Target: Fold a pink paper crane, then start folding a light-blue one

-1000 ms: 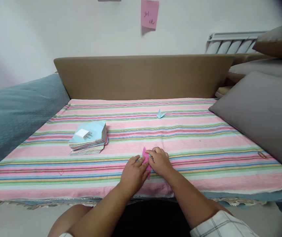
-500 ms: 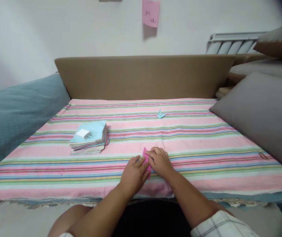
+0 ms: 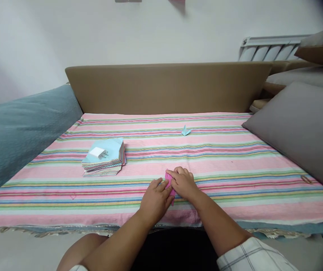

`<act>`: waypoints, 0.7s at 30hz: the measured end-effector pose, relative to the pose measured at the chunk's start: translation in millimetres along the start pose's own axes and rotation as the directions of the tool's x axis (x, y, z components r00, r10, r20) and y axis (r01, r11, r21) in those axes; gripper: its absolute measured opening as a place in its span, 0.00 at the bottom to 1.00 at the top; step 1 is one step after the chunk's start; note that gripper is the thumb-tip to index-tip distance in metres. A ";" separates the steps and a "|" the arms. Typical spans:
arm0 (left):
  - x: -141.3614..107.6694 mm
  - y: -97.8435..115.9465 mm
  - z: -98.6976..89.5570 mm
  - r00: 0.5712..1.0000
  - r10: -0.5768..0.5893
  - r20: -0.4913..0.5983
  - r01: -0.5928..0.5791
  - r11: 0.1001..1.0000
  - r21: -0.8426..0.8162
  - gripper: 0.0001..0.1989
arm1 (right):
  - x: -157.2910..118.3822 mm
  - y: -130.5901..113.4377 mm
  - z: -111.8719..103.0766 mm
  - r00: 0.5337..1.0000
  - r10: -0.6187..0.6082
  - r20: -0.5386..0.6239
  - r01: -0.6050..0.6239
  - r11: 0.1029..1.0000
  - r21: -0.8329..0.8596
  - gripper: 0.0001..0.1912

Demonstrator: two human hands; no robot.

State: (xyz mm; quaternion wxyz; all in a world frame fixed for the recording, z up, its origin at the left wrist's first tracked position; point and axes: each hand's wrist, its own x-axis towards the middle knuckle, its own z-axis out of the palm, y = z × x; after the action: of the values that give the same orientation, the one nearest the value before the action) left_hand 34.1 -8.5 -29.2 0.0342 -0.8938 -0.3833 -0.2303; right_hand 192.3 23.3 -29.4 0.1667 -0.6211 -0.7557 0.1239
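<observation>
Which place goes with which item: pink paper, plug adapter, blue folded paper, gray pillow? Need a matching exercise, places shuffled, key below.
Items
1. pink paper
2. white plug adapter
3. blue folded paper
4. gray pillow

Places
A. on top of the paper stack
B. at the right edge of the view
C. under fingers of the left hand and right hand
D. directly on the striped cloth, beyond the right hand

Pairs: 1-C, 2-A, 3-D, 4-B

White sleeves [image 3: 250, 256], thin dark check; black garment [image 3: 178, 250] across lap.
</observation>
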 end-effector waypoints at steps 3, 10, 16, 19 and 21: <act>-0.3 -0.1 0.7 1.000 -0.002 -0.001 0.002 1.000 0.001 0.13 | 4.0 -2.0 0.1 1.000 0.017 0.020 -0.017 1.000 -0.017 0.26; -0.7 -0.4 1.8 1.000 -0.006 0.012 0.006 1.000 0.007 0.14 | 6.0 -1.8 -0.7 0.998 0.040 -0.041 -0.039 0.999 0.024 0.27; -0.4 -1.3 3.7 1.000 0.002 -0.006 -0.002 1.000 0.001 0.14 | -1.9 6.7 -2.3 0.973 -0.130 -0.191 0.177 0.951 0.254 0.20; -1.1 -1.4 2.9 1.000 -0.002 -0.011 0.002 1.000 -0.002 0.14 | -2.9 8.8 -1.2 0.959 -0.200 -0.203 0.251 0.931 0.267 0.16; -2.0 -1.4 2.0 1.000 -0.017 -0.026 0.017 1.000 0.002 0.14 | -2.5 9.5 -0.3 0.962 -0.195 -0.192 0.242 0.932 0.269 0.16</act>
State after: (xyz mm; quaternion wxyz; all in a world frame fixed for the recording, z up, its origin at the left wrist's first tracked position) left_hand 32.7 -8.4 -32.0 0.0383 -0.8874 -0.3907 -0.2415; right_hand 201.4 22.6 -33.1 0.3294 -0.5098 -0.7779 0.1629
